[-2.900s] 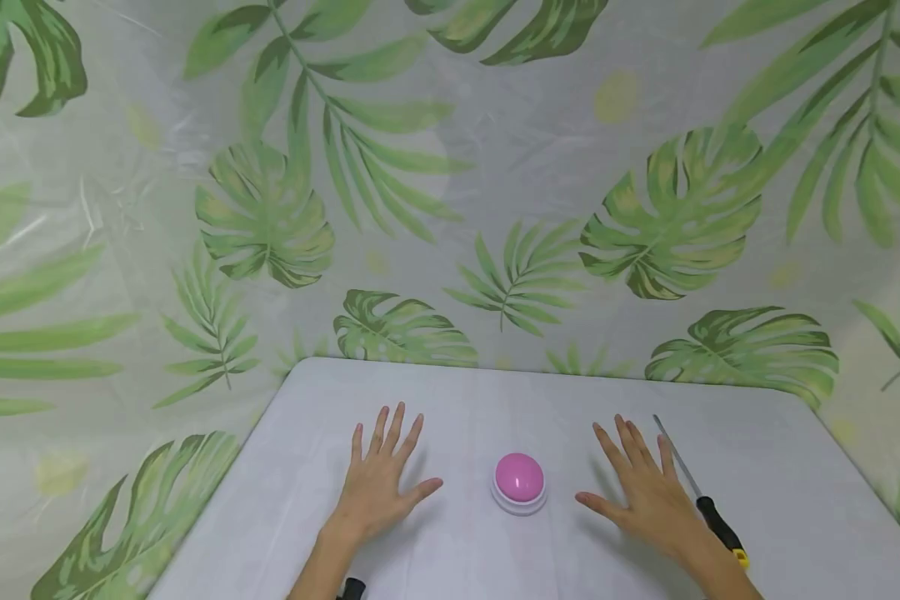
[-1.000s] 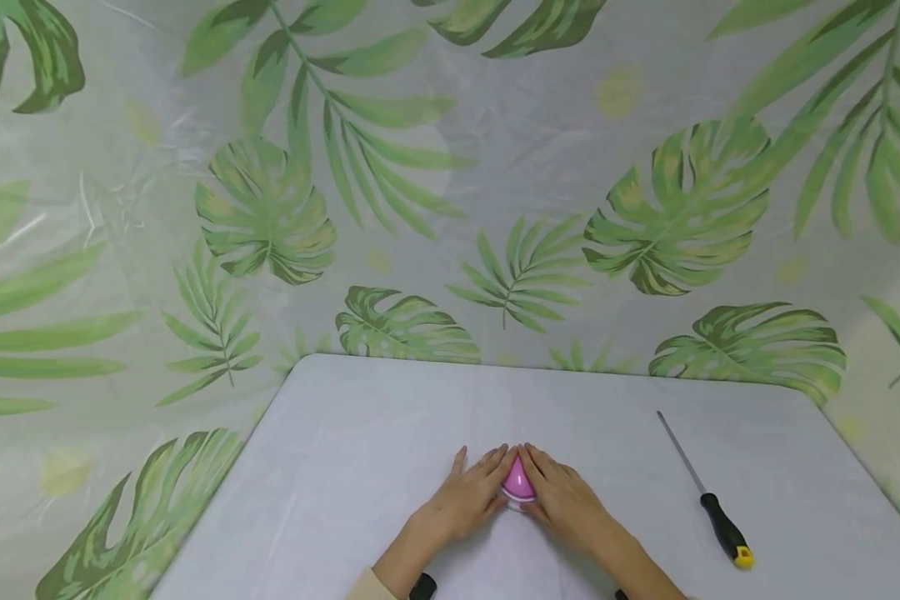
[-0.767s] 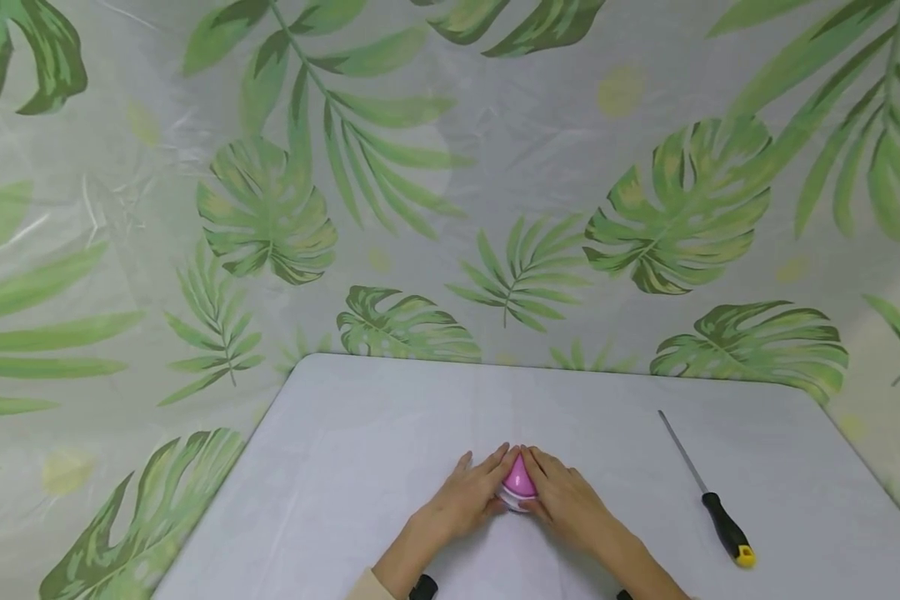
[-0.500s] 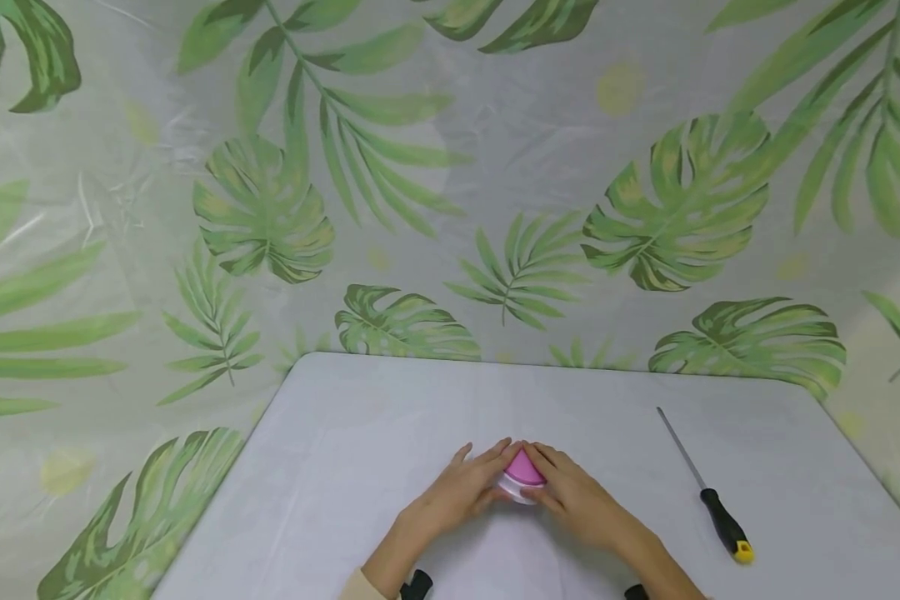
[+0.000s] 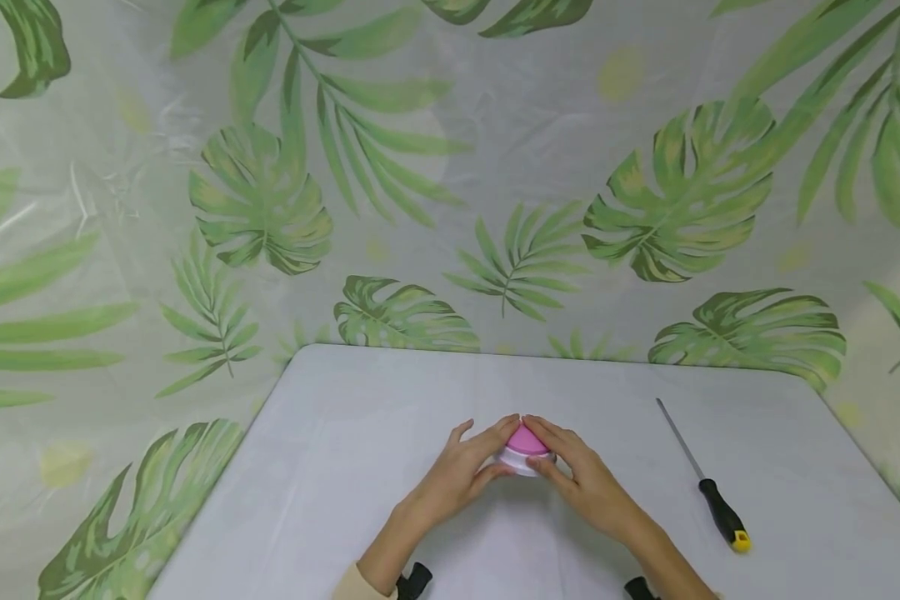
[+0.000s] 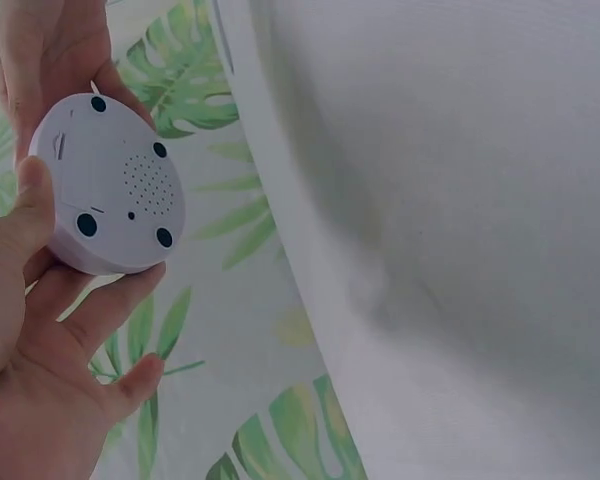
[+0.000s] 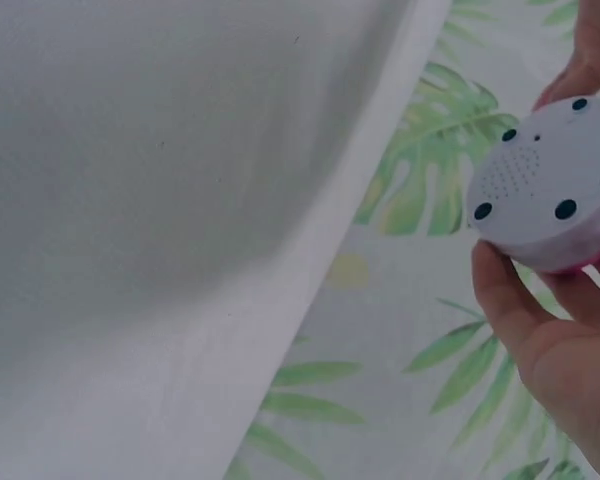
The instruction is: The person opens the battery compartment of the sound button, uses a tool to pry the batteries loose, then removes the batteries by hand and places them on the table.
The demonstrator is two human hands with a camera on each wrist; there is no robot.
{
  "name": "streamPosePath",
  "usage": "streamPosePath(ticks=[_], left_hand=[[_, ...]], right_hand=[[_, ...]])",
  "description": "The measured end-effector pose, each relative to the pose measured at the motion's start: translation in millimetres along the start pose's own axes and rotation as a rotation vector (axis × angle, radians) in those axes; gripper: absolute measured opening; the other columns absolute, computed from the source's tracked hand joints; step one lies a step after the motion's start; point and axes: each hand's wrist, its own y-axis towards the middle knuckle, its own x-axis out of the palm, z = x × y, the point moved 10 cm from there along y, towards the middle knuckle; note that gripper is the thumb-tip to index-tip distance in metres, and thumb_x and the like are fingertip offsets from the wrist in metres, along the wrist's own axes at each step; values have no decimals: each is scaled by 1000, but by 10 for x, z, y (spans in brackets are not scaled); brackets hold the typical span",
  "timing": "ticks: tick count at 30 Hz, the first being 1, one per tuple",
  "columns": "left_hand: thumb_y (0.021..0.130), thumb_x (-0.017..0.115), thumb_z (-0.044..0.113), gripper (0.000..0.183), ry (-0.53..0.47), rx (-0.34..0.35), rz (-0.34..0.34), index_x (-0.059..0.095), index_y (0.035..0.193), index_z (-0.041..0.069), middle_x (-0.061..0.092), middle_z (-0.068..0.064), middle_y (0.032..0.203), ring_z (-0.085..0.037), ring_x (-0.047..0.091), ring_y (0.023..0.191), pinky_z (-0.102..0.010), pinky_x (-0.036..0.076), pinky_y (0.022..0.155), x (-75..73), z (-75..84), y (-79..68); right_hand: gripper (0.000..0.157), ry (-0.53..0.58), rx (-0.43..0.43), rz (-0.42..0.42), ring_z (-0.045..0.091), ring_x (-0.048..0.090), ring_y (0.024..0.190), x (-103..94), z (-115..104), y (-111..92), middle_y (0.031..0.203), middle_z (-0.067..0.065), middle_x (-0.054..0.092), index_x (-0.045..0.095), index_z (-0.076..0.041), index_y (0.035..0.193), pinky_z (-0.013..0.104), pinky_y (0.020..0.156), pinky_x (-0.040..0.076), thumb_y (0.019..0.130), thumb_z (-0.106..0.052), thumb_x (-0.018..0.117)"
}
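Note:
A round push button with a pink dome point(image 5: 527, 439) and a white base is held up off the table between both hands. My left hand point(image 5: 456, 473) grips its left side, fingers over the dome and thumb at the base; the little finger sticks out. On the opposite side my right hand point(image 5: 587, 477) holds it the same way, thumb against the white rim. From below, the left wrist view shows the button's white underside point(image 6: 105, 185), with dark round feet and a patch of small speaker holes. The right wrist view shows this underside point(image 7: 545, 180) too. The hands cover the dome's sides.
A screwdriver point(image 5: 707, 487) with a black and yellow handle lies on the right of the white-covered table point(image 5: 375, 392). Behind the table hangs a leaf-patterned sheet point(image 5: 525, 150). Black wrist mounts point(image 5: 415, 581) show below the hands.
Both hands, at first spread on either side of the push button, have closed in on it and lifted it from the table, tilting it slightly. The screwdriver has stayed put.

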Motion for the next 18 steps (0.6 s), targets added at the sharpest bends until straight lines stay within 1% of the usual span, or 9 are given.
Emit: streamPosePath(ticks=[3,5,6,7,9,12,13,15,18], left_hand=[[97,68,26,64,8,21,57,47,156,11,53,-7,157,-20,54,143,-64,40,117,-79,46,13],[97,68,26,63,-2,15,77,48,154,10,54,-8,156,-21,55,142,-64,41,116,-106,52,24],[97,68,25,62,-8,12,86,49,153,9,55,-8,155,-21,56,142,-63,42,115,-116,53,30],[97,69,25,61,-19,8,97,50,153,8,55,-9,154,-22,56,141,-64,42,115,-125,51,35],[96,69,24,60,-37,0,118,52,151,7,57,-10,153,-23,57,140,-63,43,114,-136,46,45],[96,70,23,58,-71,-18,146,54,150,7,59,-10,151,-24,58,139,-63,44,112,-142,35,55],[96,70,23,58,-88,-29,152,55,149,7,59,-10,151,-24,59,138,-63,45,112,-144,28,55],[96,70,23,58,-129,-57,156,55,149,6,59,-10,151,-24,59,138,-64,44,112,-143,9,56],[97,68,24,57,-197,-104,153,55,149,5,58,-11,151,-25,58,139,-66,40,115,-134,-26,61]], right_hand=[[54,28,-15,42,36,52,141,-42,-28,18,158,9,51,48,-21,156,64,107,50,104,-18,62],[53,41,-25,63,34,53,141,-65,-49,29,158,6,52,49,-22,155,63,107,50,104,-16,62],[53,47,-30,78,33,53,141,-82,-59,35,157,5,52,50,-23,154,59,108,51,104,-15,63],[52,55,-37,95,32,55,140,-100,-70,41,157,4,53,53,-23,153,53,109,52,103,-13,63],[50,77,-61,131,31,57,139,-139,-96,55,155,3,56,57,-21,149,36,112,51,102,-10,65],[47,98,-102,152,29,59,137,-188,-125,72,152,5,59,62,-17,145,14,112,41,99,-7,68],[47,108,-113,144,28,58,138,-192,-128,75,152,6,59,62,-15,144,11,112,38,99,-7,68],[48,109,-127,114,26,56,141,-193,-128,80,153,6,58,61,-15,146,10,113,36,99,-8,69],[51,90,-137,69,24,55,142,-186,-111,90,154,2,56,58,-17,148,14,113,40,99,-9,69]])
